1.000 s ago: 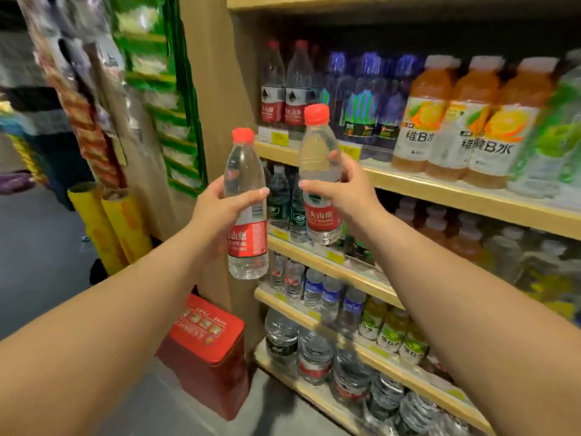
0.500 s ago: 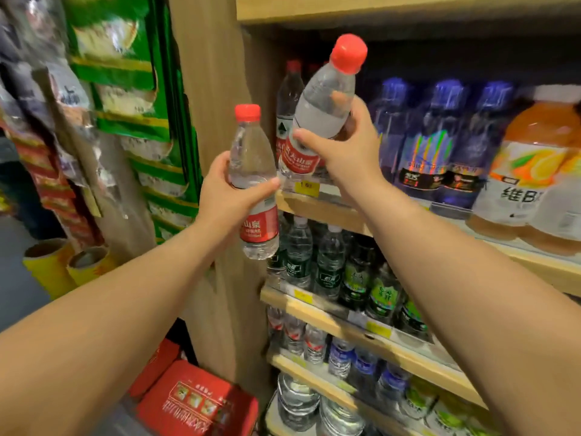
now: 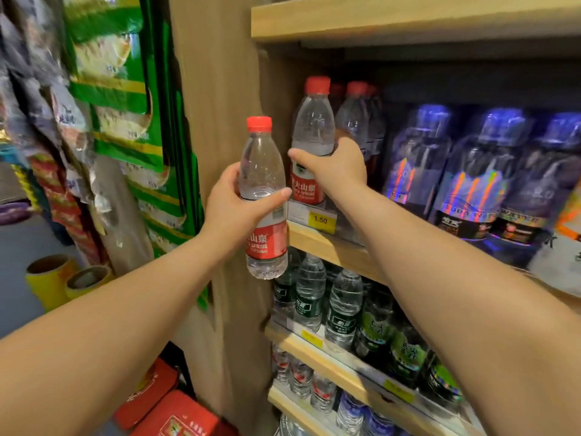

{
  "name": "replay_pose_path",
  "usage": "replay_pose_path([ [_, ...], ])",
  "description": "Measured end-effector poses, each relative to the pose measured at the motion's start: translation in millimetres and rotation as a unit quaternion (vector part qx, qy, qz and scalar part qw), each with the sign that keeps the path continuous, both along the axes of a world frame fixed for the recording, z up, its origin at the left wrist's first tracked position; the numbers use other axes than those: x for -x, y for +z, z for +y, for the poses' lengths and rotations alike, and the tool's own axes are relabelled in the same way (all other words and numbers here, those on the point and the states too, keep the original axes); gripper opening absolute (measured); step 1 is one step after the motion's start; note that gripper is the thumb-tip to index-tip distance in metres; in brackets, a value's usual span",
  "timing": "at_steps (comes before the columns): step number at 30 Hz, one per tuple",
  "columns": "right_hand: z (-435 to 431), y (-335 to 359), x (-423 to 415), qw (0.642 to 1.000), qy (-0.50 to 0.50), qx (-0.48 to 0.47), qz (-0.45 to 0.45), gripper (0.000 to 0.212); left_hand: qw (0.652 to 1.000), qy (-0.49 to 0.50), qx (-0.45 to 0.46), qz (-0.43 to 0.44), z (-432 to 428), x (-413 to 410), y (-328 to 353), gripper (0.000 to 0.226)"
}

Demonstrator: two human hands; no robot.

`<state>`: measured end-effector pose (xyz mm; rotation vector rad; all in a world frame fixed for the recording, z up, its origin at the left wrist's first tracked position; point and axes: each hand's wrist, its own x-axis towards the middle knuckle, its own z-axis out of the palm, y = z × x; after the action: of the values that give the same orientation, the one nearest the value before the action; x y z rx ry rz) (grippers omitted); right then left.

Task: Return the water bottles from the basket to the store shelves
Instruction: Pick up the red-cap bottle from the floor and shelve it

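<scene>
Holding two clear, red-capped, red-labelled bottles upright: our left hand (image 3: pixel 234 207) wraps one bottle (image 3: pixel 264 199) before the shelf (image 3: pixel 327 247); our right hand (image 3: pixel 334 166) clasps the other bottle (image 3: pixel 311 143) standing on it.

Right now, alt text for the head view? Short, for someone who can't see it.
A person's right hand stands a red-capped water bottle upright at the left end of a wooden store shelf, above a yellow 1.50 price tag. Their left hand holds a matching second bottle upright just in front of the shelf. Purple-capped bottles fill the shelf to the right.
</scene>
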<state>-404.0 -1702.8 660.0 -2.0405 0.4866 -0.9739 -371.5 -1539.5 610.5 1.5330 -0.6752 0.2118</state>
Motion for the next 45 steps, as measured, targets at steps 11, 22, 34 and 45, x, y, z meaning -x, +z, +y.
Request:
replay_pose_path([
  [11, -2, -23, 8, 0.988, 0.022, 0.126, 0.087, 0.075, 1.0, -0.008, 0.018, 0.021, 1, -14, -5, 0.066],
  [22, 10, -26, -24, 0.986, 0.039, 0.132, 0.09, 0.082, 1.0, -0.009, 0.011, 0.002, 6, -8, -7, 0.052],
  [34, -6, -41, 64, 0.991, 0.001, 0.136, 0.0, 0.029, 0.987, -0.028, 0.098, -0.124, -41, 8, 57, 0.054],
  [45, -15, -58, 92, 0.99, 0.008, 0.144, 0.002, 0.014, 0.987, -0.027, 0.03, -0.154, -97, 0, 57, 0.07],
])
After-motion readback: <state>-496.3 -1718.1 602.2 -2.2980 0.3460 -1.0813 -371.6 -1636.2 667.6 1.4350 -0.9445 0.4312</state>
